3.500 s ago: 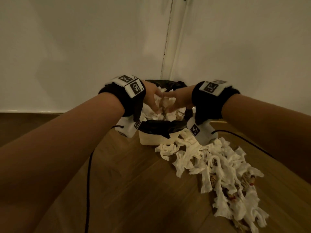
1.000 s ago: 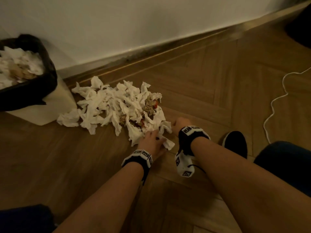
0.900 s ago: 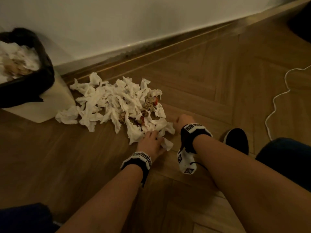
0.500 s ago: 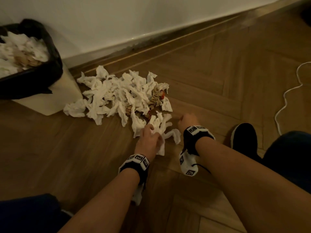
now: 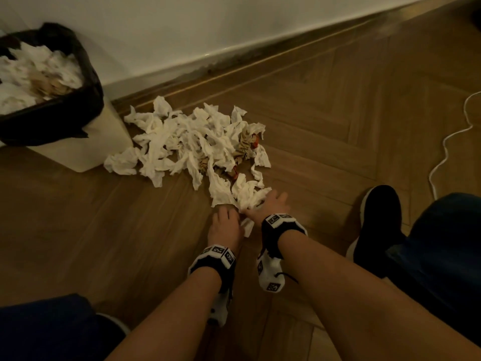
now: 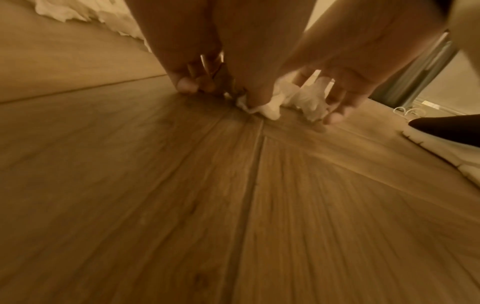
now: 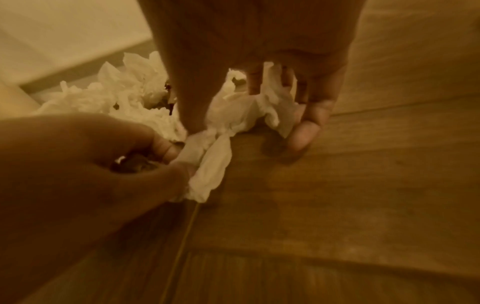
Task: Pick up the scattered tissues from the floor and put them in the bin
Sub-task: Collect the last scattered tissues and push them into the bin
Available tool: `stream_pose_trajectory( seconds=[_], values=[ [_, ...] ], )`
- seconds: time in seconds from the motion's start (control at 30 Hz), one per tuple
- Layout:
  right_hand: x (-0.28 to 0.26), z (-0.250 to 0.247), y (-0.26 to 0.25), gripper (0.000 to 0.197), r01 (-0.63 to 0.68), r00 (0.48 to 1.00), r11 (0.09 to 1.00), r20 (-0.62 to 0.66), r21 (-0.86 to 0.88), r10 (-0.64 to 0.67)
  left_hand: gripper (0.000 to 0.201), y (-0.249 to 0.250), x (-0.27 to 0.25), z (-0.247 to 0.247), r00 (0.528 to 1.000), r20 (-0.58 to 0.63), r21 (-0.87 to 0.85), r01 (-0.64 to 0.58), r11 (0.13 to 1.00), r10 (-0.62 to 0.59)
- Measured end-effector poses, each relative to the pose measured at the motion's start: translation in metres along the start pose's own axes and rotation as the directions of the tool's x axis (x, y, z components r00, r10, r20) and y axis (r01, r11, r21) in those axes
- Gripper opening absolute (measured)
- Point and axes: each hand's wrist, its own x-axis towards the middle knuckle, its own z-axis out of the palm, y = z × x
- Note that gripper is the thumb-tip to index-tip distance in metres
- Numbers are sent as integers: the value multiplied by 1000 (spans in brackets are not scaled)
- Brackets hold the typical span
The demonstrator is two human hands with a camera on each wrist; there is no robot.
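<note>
A heap of crumpled white tissues (image 5: 192, 142) lies on the wooden floor, to the right of the bin (image 5: 86, 149). The bin has a black liner and is heaped with tissues. At the near end of the heap, my left hand (image 5: 226, 217) pinches a tissue (image 7: 207, 168) against the floor. My right hand (image 5: 273, 201) is just beside it, thumb and fingers curled down around a clump of tissues (image 7: 246, 115). The left wrist view shows my left hand (image 6: 221, 92) with its fingertips on the floor and my right hand (image 6: 335, 107) over the clump.
A white wall with a baseboard (image 5: 234, 61) runs behind the heap. My black shoe (image 5: 377, 220) and a knee in dark blue (image 5: 447, 243) are on the right. A white cable (image 5: 442, 152) snakes over the floor at the far right.
Earlier both hands were over the bin with tissues. In the last second they came together at the heap's near end, and the right hand moved onto the tissues beside the left.
</note>
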Motion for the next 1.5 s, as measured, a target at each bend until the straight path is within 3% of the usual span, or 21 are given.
stream_pose_trajectory(
  seconds=[0.17, 0.23, 0.3, 0.4, 0.5, 0.57, 0.67, 0.73, 0.83, 0.93, 0.97, 1.03, 1.07, 1.13, 1.17, 1.23, 1.3, 1.33, 1.4, 1.43, 1.5],
  values=[
    [1, -1, -3, 37, 27, 1000, 1000, 9, -7, -27, 25, -4, 8, -6, 997, 78, -47, -11, 999, 15],
    [2, -5, 0, 29, 16, 999, 998, 35, 65, -19, 20, -4, 8, -11, 991, 137, -157, 31, 987, -9],
    [0, -8, 5, 32, -44, 996, 957, 83, 288, 21, 19, -4, 4, -16, 981, 193, -220, 31, 975, 12],
    [-5, -12, 9, 48, -183, 975, 769, 212, 612, 63, 32, -2, 0, -22, 966, 235, -311, -32, 950, 109],
    [-16, -19, 10, 30, -382, 903, 527, 427, 759, 39, 27, 0, -4, -31, 967, 220, -318, -55, 946, 130],
    [-24, -21, 15, 21, -467, 865, 377, 502, 800, 5, 27, -1, -8, -36, 986, 157, -358, 5, 934, 55],
    [-34, -27, 19, 17, -451, 882, 169, 467, 876, -65, 26, -2, -14, -47, 989, 110, -456, 135, 880, -95],
    [-40, -32, 19, 16, -438, 893, 84, 444, 895, -73, 32, -1, -16, -55, 975, 131, -548, 222, 806, -179],
    [-47, -39, 19, 21, -426, 902, 145, 432, 893, -10, 47, -3, -19, -69, 961, 114, -634, 266, 726, -252],
    [-48, -44, 21, 19, -384, 919, 325, 391, 864, 47, 25, -10, -14, -78, 932, 141, -729, 325, 602, -333],
    [-47, -45, 21, 16, -366, 925, 348, 379, 863, 34, 18, -12, -13, -80, 921, 190, -799, 347, 491, -341],
    [-45, -44, 24, 12, -297, 938, 409, 343, 863, -42, 26, -14, -14, -85, 911, 261, -912, 341, 228, -320],
    [-47, -45, 24, 12, -258, 942, 442, 326, 859, -83, 28, -14, -16, -88, 911, 244, -918, 327, 223, -333],
    [-50, -48, 22, 30, -216, 940, 500, 317, 839, -125, 20, -18, -15, -92, 909, 203, -923, 301, 238, -363],
    [-52, -50, 19, 37, -208, 940, 524, 317, 826, -125, 22, -17, -15, -98, 908, 199, -931, 292, 218, -368],
    [-59, -58, 7, 38, -195, 947, 534, 299, 822, -115, 31, -21, -11, -109, 912, 148, -927, 263, 267, -383],
    [-62, -67, -5, 34, -247, 949, 444, 307, 861, -66, 29, -25, -7, -122, 915, 113, -916, 248, 317, -389],
    [-66, -71, -11, 32, -251, 952, 391, 299, 886, -66, 28, -25, -9, -132, 920, 133, -928, 246, 279, -368],
    [-78, -82, -24, 37, -231, 956, 303, 273, 924, -105, 46, -27, -14, -156, 930, 156, -963, 218, 157, -333],
    [-86, -89, -32, 36, -218, 959, 280, 259, 935, -119, 55, -27, -19, -171, 936, 162, -963, 219, 159, -313],
    [-100, -106, -49, 27, -167, 965, 287, 216, 943, -151, 67, -31, -24, -201, 936, 101, -928, 210, 308, -336]
  ],
)
